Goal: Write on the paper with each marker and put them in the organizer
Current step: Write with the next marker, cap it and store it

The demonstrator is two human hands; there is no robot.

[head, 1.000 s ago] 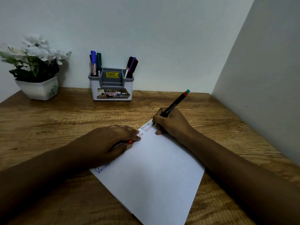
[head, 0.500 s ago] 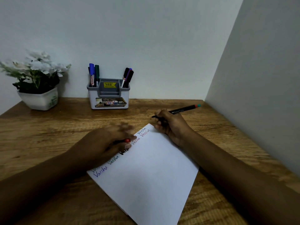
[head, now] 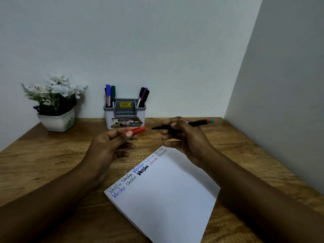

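I hold the black marker (head: pixel 198 123) in my right hand (head: pixel 185 137). My fingers are curled round the middle of it. It lies flat in the air, with its writing tip pointing left and its red and green end pointing right. My left hand (head: pixel 112 146) pinches the red cap (head: pixel 135 130) between the thumb and fingers. The cap and the tip are near each other but not touching. Both hands are up above the wooden table (head: pixel 52 155), just in front of the organizer (head: pixel 109 120).

The paper (head: pixel 166 190) lies on the table near me. It has the same word written many times along its far edge, in lots of colors. The organizer stands at the far side by the wall. Other markers (head: pixel 109 95) stand in its left and right pockets. A white flower pot (head: pixel 56 120) sits far left.

I think the marker is light and hard, and it does not bend. Its side looks smooth, so it could slip or roll if I let go. The middle is a good place to hold it, away from the inky tip. The cap is tiny and light too. I think it is best to pinch it at its closed end, so the open end is free for the tip. I think the cap goes on next, and then the marker goes in a pocket.
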